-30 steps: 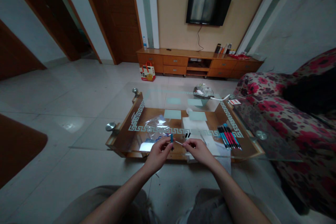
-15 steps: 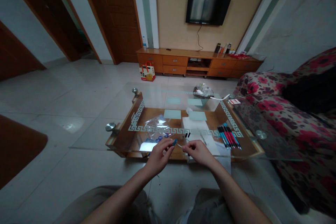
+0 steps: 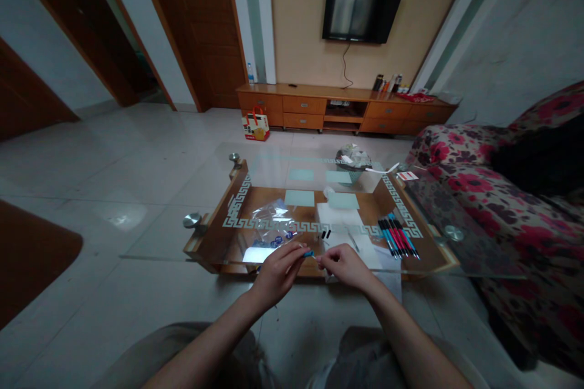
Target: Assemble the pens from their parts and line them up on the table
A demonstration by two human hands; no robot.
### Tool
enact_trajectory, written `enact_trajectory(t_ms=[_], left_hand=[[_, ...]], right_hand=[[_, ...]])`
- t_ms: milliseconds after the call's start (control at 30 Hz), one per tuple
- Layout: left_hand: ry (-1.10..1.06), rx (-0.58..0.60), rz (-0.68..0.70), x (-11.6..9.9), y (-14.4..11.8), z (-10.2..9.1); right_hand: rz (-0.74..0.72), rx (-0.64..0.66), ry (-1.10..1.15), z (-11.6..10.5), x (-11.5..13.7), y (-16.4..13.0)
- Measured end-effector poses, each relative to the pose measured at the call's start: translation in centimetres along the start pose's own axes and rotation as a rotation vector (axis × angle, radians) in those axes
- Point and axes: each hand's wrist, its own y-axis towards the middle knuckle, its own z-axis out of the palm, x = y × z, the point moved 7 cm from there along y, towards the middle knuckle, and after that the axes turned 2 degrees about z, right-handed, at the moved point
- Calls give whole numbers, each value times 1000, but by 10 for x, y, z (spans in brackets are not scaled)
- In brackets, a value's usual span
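Observation:
My left hand (image 3: 276, 270) pinches a small blue pen part (image 3: 308, 253) between thumb and fingers, its end pointing right. My right hand (image 3: 345, 264) grips a thin pale refill, mostly hidden in the fingers, whose tip meets the blue part. Both hands hover over the near edge of the glass coffee table (image 3: 205, 194). A row of red, blue and black pens (image 3: 398, 237) lies to the right on the glass. Two small black caps (image 3: 325, 234) sit just beyond my hands. A clear plastic bag (image 3: 272, 219) with small blue pieces lies to the left.
White paper sheets (image 3: 340, 219) lie under the glass centre. A bowl of wrapped items (image 3: 352, 158) stands at the far side. A floral sofa (image 3: 502, 206) runs along the right. A wooden TV cabinet (image 3: 342, 110) and a wall TV (image 3: 362, 9) face me.
The blue part in my left hand has turned from upright to pointing right, and the two hands have closed together so the refill's exposed length has disappeared.

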Motion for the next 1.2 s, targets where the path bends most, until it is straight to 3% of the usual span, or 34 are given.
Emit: enact_trajectory(t_ms=[367, 467, 633, 767, 1000, 1200], left_hand=[[152, 43, 130, -4, -4, 3], [91, 37, 62, -3, -1, 1], [-77, -120, -222, 10, 2, -10], [-162, -153, -338, 16, 2, -12], [-194, -138, -350, 15, 3, -12], [-256, -24, -278, 3, 5, -4]], right_hand=[[33, 22, 16, 3, -11, 2], [22, 7, 50, 1, -7, 2], [-72, -63, 235, -7, 6, 6], [-65, -64, 412, -7, 4, 8], [42, -157, 685, -8, -6, 7], [50, -186, 873, -11, 2, 3]])
